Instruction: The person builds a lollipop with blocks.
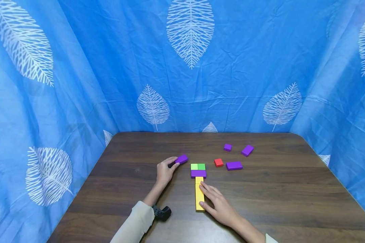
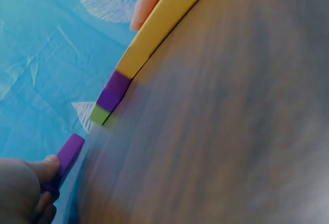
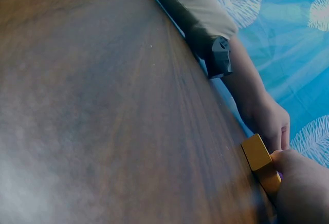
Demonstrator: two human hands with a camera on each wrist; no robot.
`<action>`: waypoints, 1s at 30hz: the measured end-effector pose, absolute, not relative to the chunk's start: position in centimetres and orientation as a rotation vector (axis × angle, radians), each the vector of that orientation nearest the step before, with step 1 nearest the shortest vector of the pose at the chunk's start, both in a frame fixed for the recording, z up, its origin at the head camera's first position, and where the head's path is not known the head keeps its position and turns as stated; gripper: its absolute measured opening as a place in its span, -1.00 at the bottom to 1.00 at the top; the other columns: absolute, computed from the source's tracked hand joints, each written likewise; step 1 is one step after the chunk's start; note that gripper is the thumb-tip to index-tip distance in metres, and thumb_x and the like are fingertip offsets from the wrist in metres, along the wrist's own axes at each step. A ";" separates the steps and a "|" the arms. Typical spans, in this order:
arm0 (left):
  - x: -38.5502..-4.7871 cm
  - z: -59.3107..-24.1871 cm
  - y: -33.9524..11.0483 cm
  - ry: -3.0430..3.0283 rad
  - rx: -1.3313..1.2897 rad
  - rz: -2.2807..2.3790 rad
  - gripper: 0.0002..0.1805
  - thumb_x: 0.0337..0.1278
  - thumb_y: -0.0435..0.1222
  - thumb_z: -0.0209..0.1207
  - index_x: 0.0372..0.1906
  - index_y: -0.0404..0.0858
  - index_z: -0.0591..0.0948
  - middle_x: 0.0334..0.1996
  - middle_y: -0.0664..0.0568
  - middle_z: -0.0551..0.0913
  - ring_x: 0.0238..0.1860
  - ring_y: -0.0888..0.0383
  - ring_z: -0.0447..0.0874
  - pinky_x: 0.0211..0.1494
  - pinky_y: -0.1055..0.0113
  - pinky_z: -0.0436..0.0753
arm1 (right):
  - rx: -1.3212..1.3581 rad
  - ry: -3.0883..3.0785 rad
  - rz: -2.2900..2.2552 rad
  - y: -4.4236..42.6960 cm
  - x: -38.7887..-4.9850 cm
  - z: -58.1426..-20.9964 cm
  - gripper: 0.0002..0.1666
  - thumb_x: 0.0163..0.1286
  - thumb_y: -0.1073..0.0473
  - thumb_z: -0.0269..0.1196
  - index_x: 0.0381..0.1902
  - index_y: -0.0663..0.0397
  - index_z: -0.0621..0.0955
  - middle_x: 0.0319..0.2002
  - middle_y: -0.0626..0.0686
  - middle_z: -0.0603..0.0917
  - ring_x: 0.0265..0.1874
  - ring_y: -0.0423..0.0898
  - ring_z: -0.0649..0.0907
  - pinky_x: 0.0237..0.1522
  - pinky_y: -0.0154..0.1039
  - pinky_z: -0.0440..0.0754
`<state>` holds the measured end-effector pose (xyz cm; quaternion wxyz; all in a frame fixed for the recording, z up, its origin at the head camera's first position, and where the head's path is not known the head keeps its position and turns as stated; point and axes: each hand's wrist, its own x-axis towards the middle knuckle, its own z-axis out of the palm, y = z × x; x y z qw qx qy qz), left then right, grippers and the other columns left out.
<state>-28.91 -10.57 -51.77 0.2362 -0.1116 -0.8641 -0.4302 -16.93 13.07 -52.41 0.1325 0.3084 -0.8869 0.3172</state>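
My left hand pinches a purple block between thumb and fingers, left of a flat row of blocks. In the left wrist view this purple block sticks out past the thumb. The row has a long yellow block nearest me, a short yellow block beyond it, then a purple block lying crosswise. A light green block and a darker green block sit side by side at its far end. My right hand touches the yellow blocks from the right with thumb and extended fingers.
Right of the row lie a red block, a purple block, a tilted purple block and a small purple block. A black wrist camera sits on the left wrist. Blue leaf-patterned curtains surround the wooden table.
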 end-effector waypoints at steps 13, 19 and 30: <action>-27.5 -51.7 -9.9 -2.397 -0.332 -1.131 -0.69 -0.25 -0.30 0.45 -0.26 -0.30 0.72 -0.30 -0.07 0.67 -0.30 0.07 0.66 -0.24 0.24 0.62 | 0.886 -2.585 0.922 13.1 -16.9 -52.4 -0.34 0.31 -0.05 0.18 0.28 0.12 0.38 0.29 0.07 0.34 0.22 -0.04 0.37 0.14 0.01 0.39; -27.2 -51.8 -9.5 -2.431 -0.359 -1.139 -0.64 -0.30 -0.28 0.47 -0.25 -0.29 0.71 -0.34 -0.06 0.63 -0.40 0.14 0.64 -0.35 0.38 0.61 | 0.880 -2.590 0.909 13.1 -17.0 -52.5 -0.36 0.33 -0.07 0.15 0.28 0.11 0.38 0.29 0.08 0.34 0.22 -0.03 0.37 0.13 0.02 0.40; -27.8 -50.9 -9.8 -2.583 -0.527 -1.034 -0.43 -0.28 -0.12 0.45 -0.02 -0.24 0.63 -0.14 -0.08 0.57 -0.18 0.08 0.58 -0.14 0.27 0.59 | 0.878 -2.584 0.877 13.1 -17.1 -52.5 -0.35 0.32 -0.07 0.15 0.28 0.11 0.39 0.28 0.08 0.36 0.20 -0.03 0.38 0.12 0.01 0.42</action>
